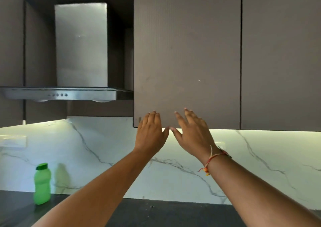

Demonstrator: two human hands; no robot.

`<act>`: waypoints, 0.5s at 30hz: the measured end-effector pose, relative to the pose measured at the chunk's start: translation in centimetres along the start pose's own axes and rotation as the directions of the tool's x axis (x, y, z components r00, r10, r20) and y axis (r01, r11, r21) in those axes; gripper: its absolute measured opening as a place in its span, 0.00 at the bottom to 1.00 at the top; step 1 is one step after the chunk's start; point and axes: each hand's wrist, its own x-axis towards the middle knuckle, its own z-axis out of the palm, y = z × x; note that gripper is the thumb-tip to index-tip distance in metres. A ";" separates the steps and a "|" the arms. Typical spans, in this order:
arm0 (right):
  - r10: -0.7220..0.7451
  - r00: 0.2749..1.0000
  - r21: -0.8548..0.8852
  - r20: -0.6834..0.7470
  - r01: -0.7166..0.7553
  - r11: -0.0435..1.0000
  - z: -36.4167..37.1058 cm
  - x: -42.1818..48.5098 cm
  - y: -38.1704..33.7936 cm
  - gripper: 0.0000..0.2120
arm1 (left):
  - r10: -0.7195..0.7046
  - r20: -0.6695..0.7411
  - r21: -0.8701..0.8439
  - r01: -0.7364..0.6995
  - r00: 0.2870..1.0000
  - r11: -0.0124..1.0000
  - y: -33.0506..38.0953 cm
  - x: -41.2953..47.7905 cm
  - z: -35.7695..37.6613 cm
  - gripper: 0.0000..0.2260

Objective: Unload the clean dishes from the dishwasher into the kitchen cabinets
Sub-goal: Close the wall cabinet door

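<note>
- Marble-veined white backsplash [104, 148] behind; closed dark-brown matte cabinet door [187, 53] hides its interior.
- Fingers straight, left hand [150, 133] and right hand [192, 134] lie at door's lower edge; contact unclear.

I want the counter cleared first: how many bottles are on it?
1. A green bottle stands upright at the far left of the dark countertop, before the marble backsplash. The person's arms cover part of the counter, so others may be hidden.

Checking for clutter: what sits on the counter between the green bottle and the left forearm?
Nothing; head view shows bare dark counter between green bottle and left forearm.
</note>
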 end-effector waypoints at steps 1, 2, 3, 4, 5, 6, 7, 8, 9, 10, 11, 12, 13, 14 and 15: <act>-0.031 0.999 0.005 0.017 0.031 1.000 0.2 0.4 -1.3 0.31 | -0.059 0.026 -0.046 0.060 0.998 0.997 -1.3 -0.2 0.2 0.30; -0.056 0.998 0.013 0.033 0.055 0.998 0.5 0.9 -2.7 0.31 | -0.123 0.045 -0.106 0.127 0.991 0.986 -2.7 -0.2 0.5 0.30; -0.069 0.996 0.023 0.049 0.068 0.997 0.8 1.4 -3.8 0.31 | -0.193 0.070 -0.182 0.203 0.979 0.962 -3.9 -0.2 0.9 0.30; -0.074 0.995 0.029 0.062 0.072 0.997 1.2 1.9 -4.8 0.32 | -0.262 0.103 -0.267 0.281 0.959 0.922 -5.1 -0.1 1.5 0.29; -0.076 0.994 0.031 0.075 0.073 0.997 1.6 2.5 -5.5 0.32 | -0.327 0.145 -0.346 0.358 0.934 0.867 -6.1 0.2 2.0 0.29; -0.078 0.993 0.027 0.091 0.076 0.997 2.0 3.1 -6.1 0.32 | -0.382 0.190 -0.409 0.426 0.905 0.807 -6.9 0.4 2.4 0.29; -0.080 0.991 0.018 0.106 0.079 0.997 2.4 3.7 -6.7 0.32 | -0.423 0.232 -0.458 0.482 0.876 0.747 -7.9 0.8 3.0 0.29; -0.080 0.990 0.008 0.119 0.080 0.997 2.9 4.3 -7.2 0.32 | -0.449 0.274 -0.493 0.526 0.850 0.693 -8.7 1.0 3.5 0.30; -0.077 0.988 0.001 0.131 0.077 0.997 3.5 4.9 -7.7 0.32 | -0.460 0.316 -0.525 0.556 0.830 0.644 -9.5 1.3 4.2 0.31; -0.069 0.987 -0.003 0.144 0.070 0.998 4.0 5.5 -8.1 0.32 | -0.455 0.352 -0.559 0.574 0.818 0.598 -10.1 1.6 4.9 0.31; -0.060 0.985 -0.004 0.160 0.061 0.998 4.6 5.9 -8.3 0.31 | -0.440 0.379 -0.601 0.578 0.814 0.552 -10.5 1.8 5.5 0.28; -0.050 0.982 -0.010 0.180 0.052 0.999 5.3 6.5 -8.7 0.31 | -0.416 0.398 -0.652 0.571 0.818 0.499 -11.0 2.1 6.3 0.25; -0.041 0.979 -0.018 0.200 0.045 0.999 6.0 7.1 -9.0 0.31 | -0.390 0.412 -0.703 0.560 0.823 0.439 -11.3 2.3 7.1 0.22; -0.029 0.976 -0.029 0.215 0.037 0.999 6.8 7.5 -9.4 0.31 | -0.369 0.423 -0.750 0.549 0.827 0.370 -11.6 2.5 7.8 0.20; -0.012 0.974 -0.044 0.224 0.023 0.999 7.5 8.0 -9.7 0.31 | -0.359 0.436 -0.787 0.543 0.825 0.293 -11.7 2.7 8.4 0.19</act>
